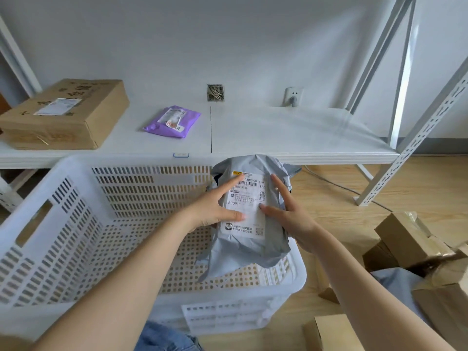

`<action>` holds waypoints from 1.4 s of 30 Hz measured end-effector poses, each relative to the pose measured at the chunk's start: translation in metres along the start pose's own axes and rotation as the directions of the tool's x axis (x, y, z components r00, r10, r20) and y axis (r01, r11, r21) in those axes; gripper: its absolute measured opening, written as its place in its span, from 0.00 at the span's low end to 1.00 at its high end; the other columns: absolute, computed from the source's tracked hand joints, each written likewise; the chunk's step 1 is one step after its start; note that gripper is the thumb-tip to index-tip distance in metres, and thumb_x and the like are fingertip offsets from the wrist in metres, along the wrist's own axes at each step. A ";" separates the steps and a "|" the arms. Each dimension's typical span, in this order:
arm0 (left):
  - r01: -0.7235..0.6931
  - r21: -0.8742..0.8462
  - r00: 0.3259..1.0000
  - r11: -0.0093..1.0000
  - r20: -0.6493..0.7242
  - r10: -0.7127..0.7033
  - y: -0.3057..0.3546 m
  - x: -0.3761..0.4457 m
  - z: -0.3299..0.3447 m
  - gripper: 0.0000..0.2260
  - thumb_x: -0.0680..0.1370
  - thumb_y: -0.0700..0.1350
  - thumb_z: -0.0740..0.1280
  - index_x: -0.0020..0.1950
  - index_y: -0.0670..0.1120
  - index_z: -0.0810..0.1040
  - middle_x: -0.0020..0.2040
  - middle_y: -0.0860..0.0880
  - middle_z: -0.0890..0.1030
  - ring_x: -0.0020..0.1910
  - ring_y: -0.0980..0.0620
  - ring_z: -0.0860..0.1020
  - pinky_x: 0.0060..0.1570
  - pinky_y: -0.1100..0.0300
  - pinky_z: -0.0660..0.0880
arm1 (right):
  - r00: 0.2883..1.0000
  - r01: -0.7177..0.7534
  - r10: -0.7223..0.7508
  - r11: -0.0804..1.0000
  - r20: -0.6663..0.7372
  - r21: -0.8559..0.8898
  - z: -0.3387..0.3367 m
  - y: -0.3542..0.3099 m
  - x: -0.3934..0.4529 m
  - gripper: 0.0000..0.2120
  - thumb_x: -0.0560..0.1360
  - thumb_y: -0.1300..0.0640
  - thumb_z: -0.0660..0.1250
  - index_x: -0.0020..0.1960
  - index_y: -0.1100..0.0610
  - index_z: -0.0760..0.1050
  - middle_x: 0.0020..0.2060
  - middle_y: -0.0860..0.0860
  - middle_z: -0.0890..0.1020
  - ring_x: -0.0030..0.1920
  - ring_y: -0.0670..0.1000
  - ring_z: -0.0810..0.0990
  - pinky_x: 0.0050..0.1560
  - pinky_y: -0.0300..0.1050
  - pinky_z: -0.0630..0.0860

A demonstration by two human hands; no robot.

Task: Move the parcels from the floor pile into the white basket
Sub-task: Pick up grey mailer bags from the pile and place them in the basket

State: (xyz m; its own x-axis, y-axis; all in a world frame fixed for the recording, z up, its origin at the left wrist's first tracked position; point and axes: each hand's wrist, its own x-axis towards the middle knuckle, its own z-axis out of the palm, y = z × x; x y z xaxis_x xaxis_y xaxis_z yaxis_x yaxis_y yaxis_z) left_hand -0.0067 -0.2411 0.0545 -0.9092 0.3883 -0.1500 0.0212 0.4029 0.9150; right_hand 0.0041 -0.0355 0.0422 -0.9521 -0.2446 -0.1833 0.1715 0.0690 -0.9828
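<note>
Grey parcel point(249, 219) — between both hands' fingers

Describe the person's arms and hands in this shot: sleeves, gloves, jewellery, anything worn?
Both arms are bare along their whole visible length: no sleeves show. The left hand and right hand wear no gloves, and no rings, watch or bracelet can be seen. Nails look short and unpainted. The only clothing in view is a patch of blue denim at the bottom edge.

Parcel sorting room: shelving point(415, 138), labelled parcels point(247, 214).
</note>
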 end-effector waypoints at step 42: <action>0.427 -0.134 0.903 0.894 0.103 -0.416 -0.022 0.011 0.012 0.29 0.73 0.44 0.71 0.70 0.59 0.65 0.70 0.47 0.67 0.54 0.52 0.73 0.40 0.59 0.73 | 0.884 -0.458 0.452 0.787 -0.118 -0.414 0.012 -0.001 0.017 0.26 0.75 0.60 0.66 0.70 0.49 0.65 0.48 0.54 0.79 0.56 0.59 0.79 0.58 0.61 0.74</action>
State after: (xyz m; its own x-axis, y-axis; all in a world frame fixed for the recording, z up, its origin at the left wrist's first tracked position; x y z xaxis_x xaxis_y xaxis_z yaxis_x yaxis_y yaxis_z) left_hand -0.0120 -0.2359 0.0284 -0.7876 0.2683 -0.5547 -0.4250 0.4154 0.8043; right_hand -0.0090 -0.0514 0.0398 -0.7941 -0.0709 -0.6036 0.4660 0.5664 -0.6797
